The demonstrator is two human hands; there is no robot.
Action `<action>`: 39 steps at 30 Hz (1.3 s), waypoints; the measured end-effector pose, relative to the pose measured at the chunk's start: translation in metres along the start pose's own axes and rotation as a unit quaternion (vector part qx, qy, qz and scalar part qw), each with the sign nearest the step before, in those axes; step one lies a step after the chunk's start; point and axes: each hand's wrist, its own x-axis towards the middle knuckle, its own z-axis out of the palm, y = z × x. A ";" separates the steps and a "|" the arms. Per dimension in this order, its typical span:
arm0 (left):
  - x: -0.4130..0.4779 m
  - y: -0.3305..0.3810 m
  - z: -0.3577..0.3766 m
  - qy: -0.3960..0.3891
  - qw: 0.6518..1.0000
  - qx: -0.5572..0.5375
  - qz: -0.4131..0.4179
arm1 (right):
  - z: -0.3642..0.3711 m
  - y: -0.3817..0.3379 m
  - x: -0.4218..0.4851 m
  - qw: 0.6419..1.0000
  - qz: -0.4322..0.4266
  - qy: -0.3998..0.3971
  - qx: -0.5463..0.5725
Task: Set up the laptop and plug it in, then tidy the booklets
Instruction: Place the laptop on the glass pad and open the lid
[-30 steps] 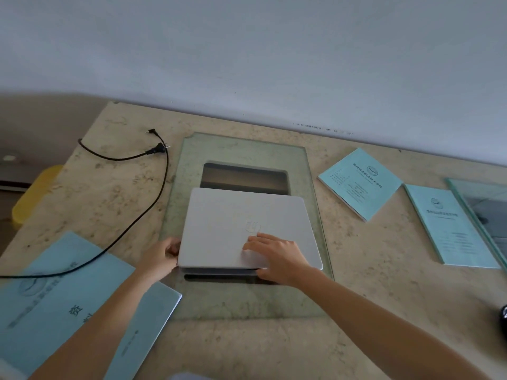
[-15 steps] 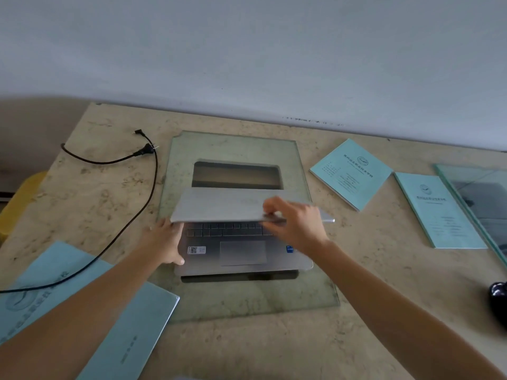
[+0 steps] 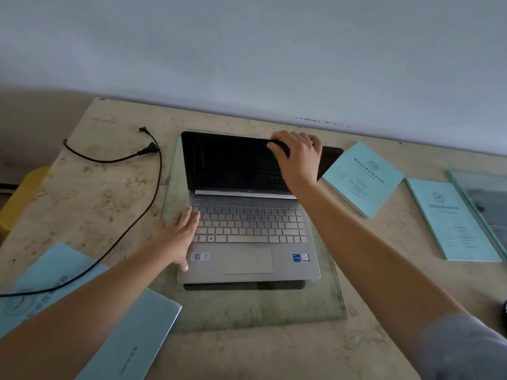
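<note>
On glass pane (image 3: 255,311) — laptop (image 3: 247,234) open, right hand (image 3: 297,157) fingers gripping screen top.

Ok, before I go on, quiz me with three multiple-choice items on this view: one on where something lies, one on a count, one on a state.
1. Where does the cable's loose plug lie?
A. left of the laptop
B. right of the laptop
C. on the keyboard

2. How many pale blue booklets show on the table?
A. one
B. three
C. five

3. What is the laptop's state?
A. shut
B. open, screen dark
C. open, screen lit

Key:
1 A: the plug rests on the bare tabletop to the left, connected to nothing.
2 B: one booklet lies near left and two lie on the right.
3 B: the right hand holds the lid's top edge, the left hand rests on the base, and the screen is black.
</note>
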 end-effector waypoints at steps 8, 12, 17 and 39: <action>0.010 0.004 -0.007 0.011 0.998 0.060 0.018 | 0.018 0.008 0.042 0.999 0.018 -0.050 -0.004; 0.009 0.003 -0.007 0.024 0.998 0.063 0.019 | 0.026 0.012 0.056 0.997 0.025 -0.069 -0.006; 0.011 -0.001 -0.007 0.025 0.998 0.053 0.020 | 0.031 0.015 0.065 0.996 0.035 -0.087 -0.004; 0.003 -0.020 0.013 0.035 0.994 -0.097 0.042 | 0.028 0.011 0.079 0.988 0.070 -0.137 0.027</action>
